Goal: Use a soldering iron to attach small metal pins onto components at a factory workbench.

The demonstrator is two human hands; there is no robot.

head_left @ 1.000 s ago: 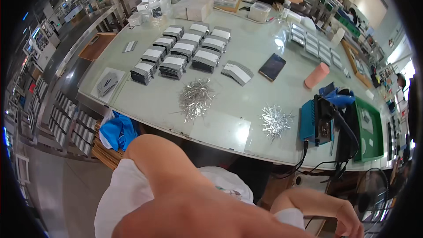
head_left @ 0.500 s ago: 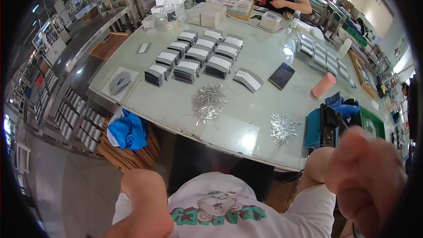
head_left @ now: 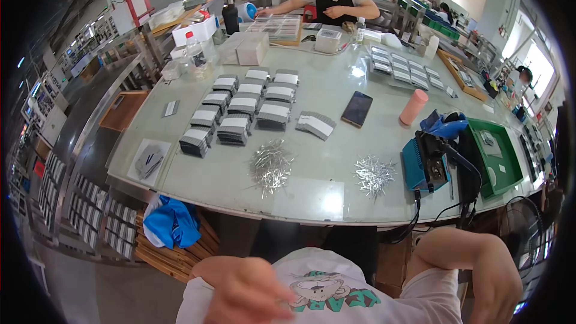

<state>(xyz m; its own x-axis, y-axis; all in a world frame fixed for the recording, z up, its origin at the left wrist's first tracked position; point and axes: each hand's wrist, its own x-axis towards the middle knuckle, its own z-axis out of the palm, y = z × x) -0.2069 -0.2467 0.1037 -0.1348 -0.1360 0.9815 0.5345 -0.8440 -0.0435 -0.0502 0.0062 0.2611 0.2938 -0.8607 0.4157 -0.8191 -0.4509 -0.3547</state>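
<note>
My left hand [head_left: 251,293] is close to the camera in front of my shirt, smeared by motion, so I cannot make out its fingers or anything in them. My right arm [head_left: 480,258] bends at the lower right and its hand is out of the picture. On the table, beyond my hands, lie two loose heaps of thin silvery pins, a larger heap [head_left: 271,168] and a smaller heap [head_left: 374,175]. Several stacks of grey pieces with white bands [head_left: 243,105] stand in rows behind them, with a fanned group [head_left: 315,125] beside.
A dark phone [head_left: 357,109], a pink cylinder [head_left: 414,107], a blue-and-black box with cables [head_left: 425,165] and a green bin [head_left: 510,174] stand on the right. A blue cloth bundle [head_left: 171,222] lies below the table's left edge. A co-worker [head_left: 336,6] sits across the table.
My left hand has come up in front of my shirt. The right hand, close to the camera before, has dropped out of the picture. The view has shifted slightly.
</note>
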